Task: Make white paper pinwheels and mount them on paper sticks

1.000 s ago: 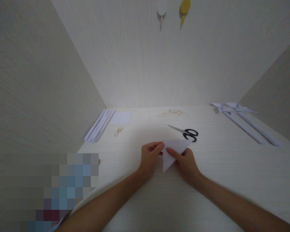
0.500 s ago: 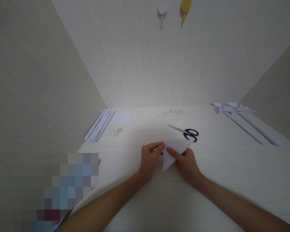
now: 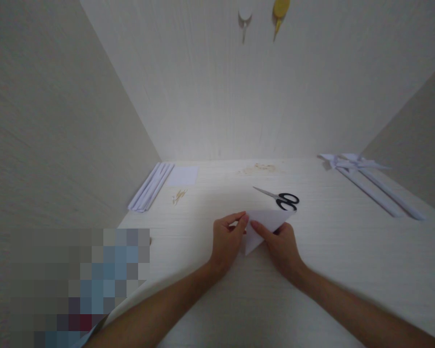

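The left hand is pinching the paper near its upper left corner, thumb and forefinger nearly closed together. The right hand is gripping the same piece, thumb lying on top and fingers curling underneath, mostly hidden. The paper, folded into a triangle, is sitting between the hands above the table; whether any of it is touching the surface I cannot tell.

If the right thumb were pressing unevenly, the layers could slip and the fold could come out crooked; a hard pinch on the left could crease or tear the corner. The right-hand point is reaching the scissors' lower handle in this view, so a sideways sweep could snag there or nudge them.

Farther out, sticks, a sheet and paper rolls are lying left; pinwheels are resting right.
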{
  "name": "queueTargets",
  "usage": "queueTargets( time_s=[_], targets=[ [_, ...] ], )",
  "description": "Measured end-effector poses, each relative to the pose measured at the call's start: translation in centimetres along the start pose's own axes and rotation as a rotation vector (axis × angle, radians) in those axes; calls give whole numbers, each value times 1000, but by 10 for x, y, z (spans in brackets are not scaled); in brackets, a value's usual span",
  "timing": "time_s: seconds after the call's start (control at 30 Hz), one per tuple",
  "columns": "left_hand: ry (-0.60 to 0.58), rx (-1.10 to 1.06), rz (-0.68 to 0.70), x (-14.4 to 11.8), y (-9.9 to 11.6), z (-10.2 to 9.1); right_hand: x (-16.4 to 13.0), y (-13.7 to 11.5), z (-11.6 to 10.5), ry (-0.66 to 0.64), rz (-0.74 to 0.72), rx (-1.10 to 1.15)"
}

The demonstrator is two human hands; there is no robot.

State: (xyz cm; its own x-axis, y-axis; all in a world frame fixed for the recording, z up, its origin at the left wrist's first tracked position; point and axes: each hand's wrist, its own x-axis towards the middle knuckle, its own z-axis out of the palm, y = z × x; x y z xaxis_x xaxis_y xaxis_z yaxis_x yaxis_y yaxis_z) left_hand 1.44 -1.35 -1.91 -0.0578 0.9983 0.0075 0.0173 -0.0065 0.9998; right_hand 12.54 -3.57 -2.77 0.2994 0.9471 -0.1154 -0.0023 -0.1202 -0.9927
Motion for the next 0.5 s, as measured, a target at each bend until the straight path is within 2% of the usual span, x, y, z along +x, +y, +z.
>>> queueTargets(
  time_s=[0.5],
  targets=[
    [6, 49, 3, 0, 0, 0, 1, -1, 0, 0, -38, -53]
  ],
)
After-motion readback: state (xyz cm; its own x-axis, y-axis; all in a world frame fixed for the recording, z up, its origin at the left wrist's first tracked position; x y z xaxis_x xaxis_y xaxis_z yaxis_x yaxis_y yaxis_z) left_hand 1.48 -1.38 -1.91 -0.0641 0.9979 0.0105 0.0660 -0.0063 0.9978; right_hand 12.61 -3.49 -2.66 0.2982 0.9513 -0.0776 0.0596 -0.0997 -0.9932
